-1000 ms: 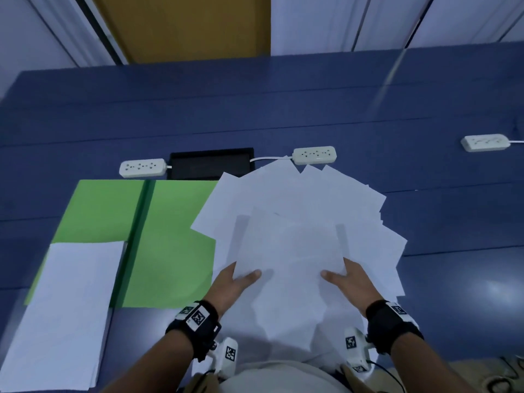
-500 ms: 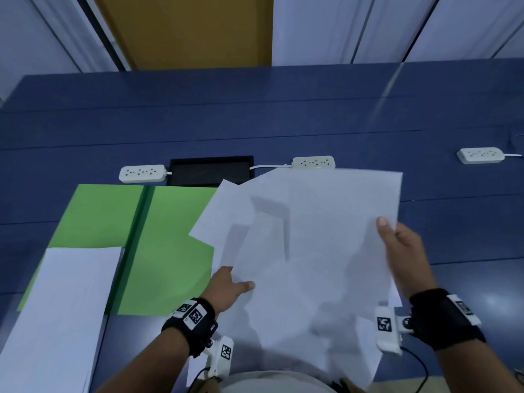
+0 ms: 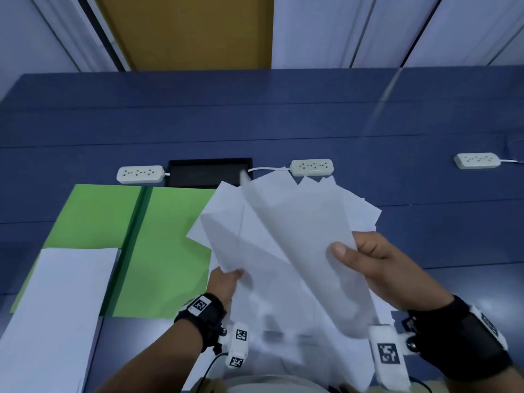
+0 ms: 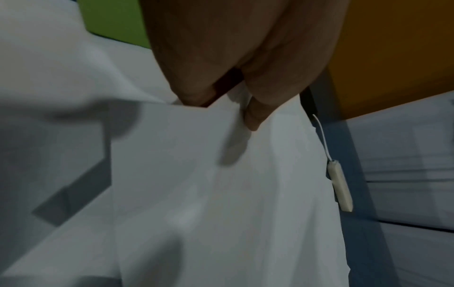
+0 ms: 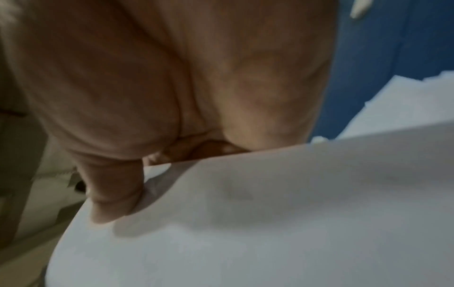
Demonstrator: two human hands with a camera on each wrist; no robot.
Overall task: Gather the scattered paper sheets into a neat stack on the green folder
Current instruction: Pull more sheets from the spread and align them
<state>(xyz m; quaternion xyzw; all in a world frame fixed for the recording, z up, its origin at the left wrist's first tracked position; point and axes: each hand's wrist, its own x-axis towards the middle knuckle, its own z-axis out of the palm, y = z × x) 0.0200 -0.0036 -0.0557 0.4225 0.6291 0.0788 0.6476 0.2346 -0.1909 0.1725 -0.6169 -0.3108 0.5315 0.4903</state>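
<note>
Right of the folder [image 3: 158,245], we pinched the lifted sheets [image 3: 283,236] with our right hand [image 3: 377,265] and left hand [image 3: 224,282], probably to square them before stacking.

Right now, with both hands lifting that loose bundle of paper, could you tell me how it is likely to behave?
Probably floppy: the paper curves between the left hand and right hand. Sheets may slip apart, since their corners fan out unevenly at the top. It looks light, as each grip is just a thumb-and-finger pinch at the edge.
</note>
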